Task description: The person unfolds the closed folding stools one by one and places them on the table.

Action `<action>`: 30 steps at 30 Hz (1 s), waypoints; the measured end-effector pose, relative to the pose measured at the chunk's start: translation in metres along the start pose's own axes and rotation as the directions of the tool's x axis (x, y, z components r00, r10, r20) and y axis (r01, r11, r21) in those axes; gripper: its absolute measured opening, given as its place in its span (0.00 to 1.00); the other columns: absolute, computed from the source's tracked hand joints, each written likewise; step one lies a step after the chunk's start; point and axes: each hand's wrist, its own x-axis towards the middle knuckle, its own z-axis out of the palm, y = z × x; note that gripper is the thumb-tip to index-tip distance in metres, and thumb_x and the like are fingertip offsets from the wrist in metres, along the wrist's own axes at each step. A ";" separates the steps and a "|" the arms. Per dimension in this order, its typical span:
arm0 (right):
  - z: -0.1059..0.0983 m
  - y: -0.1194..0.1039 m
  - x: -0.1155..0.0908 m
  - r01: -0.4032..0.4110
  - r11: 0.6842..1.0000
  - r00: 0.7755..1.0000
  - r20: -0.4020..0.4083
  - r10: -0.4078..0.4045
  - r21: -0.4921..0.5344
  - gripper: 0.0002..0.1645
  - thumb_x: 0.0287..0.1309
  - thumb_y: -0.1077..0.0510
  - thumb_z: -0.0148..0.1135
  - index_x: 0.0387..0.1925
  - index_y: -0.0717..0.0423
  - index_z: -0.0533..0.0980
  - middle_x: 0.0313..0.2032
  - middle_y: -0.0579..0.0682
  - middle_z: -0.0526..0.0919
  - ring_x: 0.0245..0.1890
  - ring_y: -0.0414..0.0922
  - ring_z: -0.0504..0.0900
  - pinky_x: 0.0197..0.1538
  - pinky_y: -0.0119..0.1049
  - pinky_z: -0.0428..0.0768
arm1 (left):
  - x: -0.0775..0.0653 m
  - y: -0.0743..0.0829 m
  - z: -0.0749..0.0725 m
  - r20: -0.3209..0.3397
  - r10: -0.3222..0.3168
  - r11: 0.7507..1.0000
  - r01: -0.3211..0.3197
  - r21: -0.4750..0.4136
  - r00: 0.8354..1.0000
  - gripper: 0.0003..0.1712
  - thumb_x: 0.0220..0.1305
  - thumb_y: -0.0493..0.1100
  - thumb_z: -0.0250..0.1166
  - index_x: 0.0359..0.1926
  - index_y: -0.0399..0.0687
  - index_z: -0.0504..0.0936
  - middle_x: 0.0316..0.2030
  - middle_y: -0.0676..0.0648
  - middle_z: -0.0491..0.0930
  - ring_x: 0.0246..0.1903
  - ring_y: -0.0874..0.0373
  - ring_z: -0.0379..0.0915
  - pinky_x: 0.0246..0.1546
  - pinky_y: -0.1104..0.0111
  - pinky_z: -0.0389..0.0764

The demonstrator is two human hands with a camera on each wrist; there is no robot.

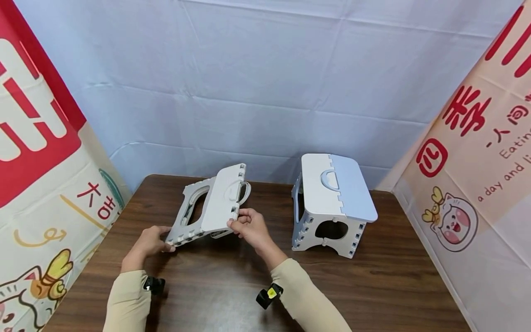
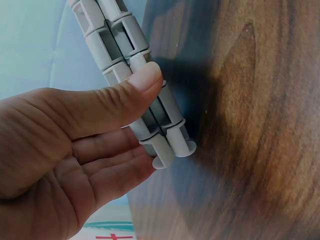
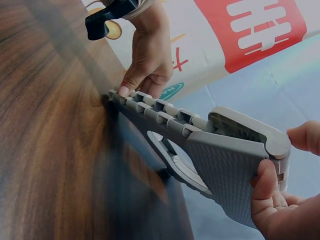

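A white folding step stool (image 1: 221,198), nearly flat, is tilted up off the table at its right end. My left hand (image 1: 150,240) pinches its lower left corner, down near the tabletop. In the left wrist view my thumb (image 2: 145,77) lies over the double row of hinge knuckles (image 2: 167,107), with fingers behind. My right hand (image 1: 250,228) holds the raised right edge near the front corner, beside the looped handle (image 1: 245,193). The right wrist view shows the stool's textured panel (image 3: 225,170) between my right thumb and fingers.
A second stool (image 1: 338,184), white and light blue, stands unfolded on the right of the brown wooden table (image 1: 215,286). Pale cloth (image 1: 257,83) hangs behind the table. Printed banners (image 1: 469,184) flank both sides.
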 end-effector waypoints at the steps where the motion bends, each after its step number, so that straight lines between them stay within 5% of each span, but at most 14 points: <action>1: 0.000 -0.001 0.000 0.003 1.000 1.000 -0.001 -0.003 -0.005 0.25 0.50 0.69 0.61 0.49 0.77 0.67 0.27 0.51 0.76 0.21 0.40 0.74 0.27 0.31 0.72 | 0.000 0.000 0.000 0.005 -0.001 1.000 0.001 -0.005 1.000 0.39 0.36 0.40 0.78 0.51 0.27 0.76 0.43 0.30 0.77 0.45 0.36 0.71 0.46 0.48 0.70; 15: 0.001 -0.016 -0.004 0.039 0.998 0.999 0.011 -0.038 -0.054 0.27 0.50 0.69 0.61 0.51 0.78 0.66 0.30 0.55 0.76 0.25 0.38 0.73 0.29 0.31 0.75 | 0.003 0.004 0.001 0.031 -0.010 1.000 0.010 -0.009 0.999 0.38 0.32 0.36 0.78 0.51 0.29 0.77 0.39 0.36 0.80 0.38 0.46 0.72 0.41 0.55 0.72; 22: 0.001 -0.024 -0.007 0.054 0.994 0.999 0.001 -0.054 -0.091 0.28 0.49 0.68 0.63 0.52 0.78 0.68 0.31 0.55 0.77 0.26 0.38 0.74 0.29 0.27 0.73 | 0.005 0.009 0.000 0.040 -0.008 1.000 0.009 -0.015 0.999 0.36 0.29 0.29 0.69 0.49 0.28 0.77 0.33 0.40 0.79 0.31 0.51 0.70 0.32 0.62 0.72; 30: 0.003 -0.030 -0.007 0.093 0.989 0.996 0.019 -0.092 -0.113 0.31 0.48 0.68 0.64 0.54 0.78 0.66 0.34 0.61 0.78 0.32 0.49 0.77 0.32 0.27 0.74 | 0.008 0.011 0.004 0.001 0.012 1.000 -0.012 -0.017 1.000 0.33 0.27 0.30 0.70 0.46 0.29 0.79 0.32 0.41 0.80 0.31 0.51 0.72 0.33 0.61 0.73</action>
